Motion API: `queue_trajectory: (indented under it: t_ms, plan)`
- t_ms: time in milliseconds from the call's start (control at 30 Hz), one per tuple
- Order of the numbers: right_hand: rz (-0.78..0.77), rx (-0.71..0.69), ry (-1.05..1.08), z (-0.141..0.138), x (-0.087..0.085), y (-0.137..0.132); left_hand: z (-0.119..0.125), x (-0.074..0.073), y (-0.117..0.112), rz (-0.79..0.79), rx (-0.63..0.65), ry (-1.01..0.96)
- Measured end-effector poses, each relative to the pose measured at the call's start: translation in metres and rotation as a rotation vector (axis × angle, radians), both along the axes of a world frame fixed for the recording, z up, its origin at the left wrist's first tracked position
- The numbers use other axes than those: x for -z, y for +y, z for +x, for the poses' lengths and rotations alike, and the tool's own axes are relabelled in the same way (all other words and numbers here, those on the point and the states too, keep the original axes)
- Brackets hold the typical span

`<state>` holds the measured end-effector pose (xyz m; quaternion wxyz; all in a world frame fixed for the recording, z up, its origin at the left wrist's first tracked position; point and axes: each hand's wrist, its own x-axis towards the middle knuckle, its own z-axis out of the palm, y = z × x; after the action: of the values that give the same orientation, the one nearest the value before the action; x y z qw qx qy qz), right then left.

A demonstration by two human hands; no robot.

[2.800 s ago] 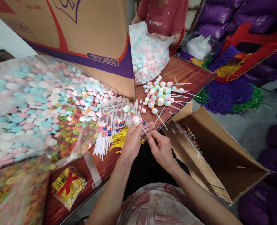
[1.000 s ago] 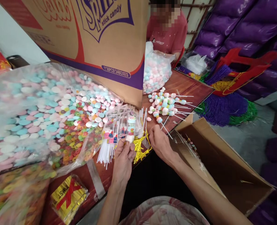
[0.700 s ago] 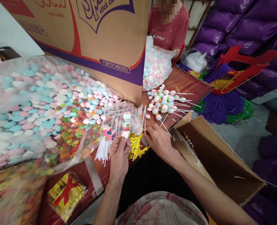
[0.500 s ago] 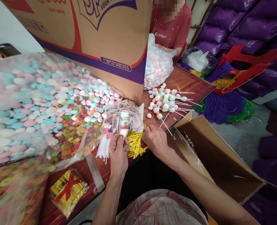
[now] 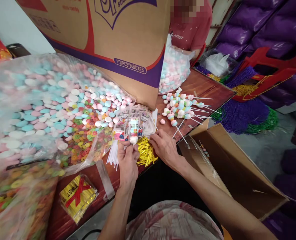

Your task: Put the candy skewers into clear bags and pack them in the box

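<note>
My left hand [image 5: 128,160] is closed in a pinch around the lower end of a candy stick [image 5: 134,128] in a clear printed wrapper, with pastel marshmallows showing through. The stick points away from me, over a stack of printed wrappers [image 5: 120,125]. White sticks [image 5: 112,154] lie to the left of this hand. Beside a pile of gold twist ties [image 5: 145,152], my right hand [image 5: 165,146] has its fingers bent in at the pile's right edge. Its fingertips are together, and whatever is between them is too small to make out.
Big clear bags of marshmallows [image 5: 40,96] and gummy rings [image 5: 17,196] cover the left. A twist-tie packet [image 5: 77,196] lies in front. A carton [image 5: 107,43] stands behind; filled skewers [image 5: 181,106] lie right. An open box [image 5: 238,166] stands below. A person [image 5: 190,30] sits opposite.
My right hand has shifted left, closer to the gold twist ties. My left hand still grips the wrapped candy stick. The whole view has slid slightly as my head moved.
</note>
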<state>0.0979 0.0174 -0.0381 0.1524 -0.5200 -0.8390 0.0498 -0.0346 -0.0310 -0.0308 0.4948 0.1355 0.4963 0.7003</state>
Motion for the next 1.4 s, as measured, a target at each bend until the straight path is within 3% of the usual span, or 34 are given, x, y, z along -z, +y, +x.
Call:
queue_trajectory:
  t_ms: [133,267,400,533,633,733,867,1000,1133,1400]
  plan:
    - [-0.029,0.045,-0.049,-0.006,0.004,0.004,0.0,-0.002,-0.001,0.007,0.032,-0.036]
    - [-0.096,0.035,-0.001,0.007,0.002,0.004,0.0,-0.003,0.001,0.002,0.05,-0.083]
    - [-0.175,0.025,0.383,0.028,-0.011,-0.003,0.004,-0.005,0.004,0.007,0.071,-0.105]
    - [-0.394,-0.029,0.832,0.03,-0.019,-0.016,0.014,-0.007,0.005,0.017,0.169,-0.115]
    - [-0.46,-0.048,0.952,0.024,-0.023,-0.022,0.022,-0.007,0.004,0.038,0.226,-0.054]
    - [-0.404,0.053,1.056,0.025,-0.028,-0.026,0.025,-0.004,0.004,0.038,0.229,-0.003]
    - [-0.419,0.081,1.228,0.03,-0.036,-0.03,0.026,-0.003,0.006,0.028,0.258,-0.084]
    - [-0.522,0.066,1.263,0.027,-0.032,-0.031,0.033,-0.008,0.007,0.069,0.331,-0.126]
    - [-0.52,0.092,1.208,0.023,-0.022,-0.029,0.043,-0.012,0.006,0.109,0.33,-0.049]
    - [-0.582,0.141,1.293,0.017,-0.012,-0.029,0.05,0.002,0.01,0.13,0.296,0.077]
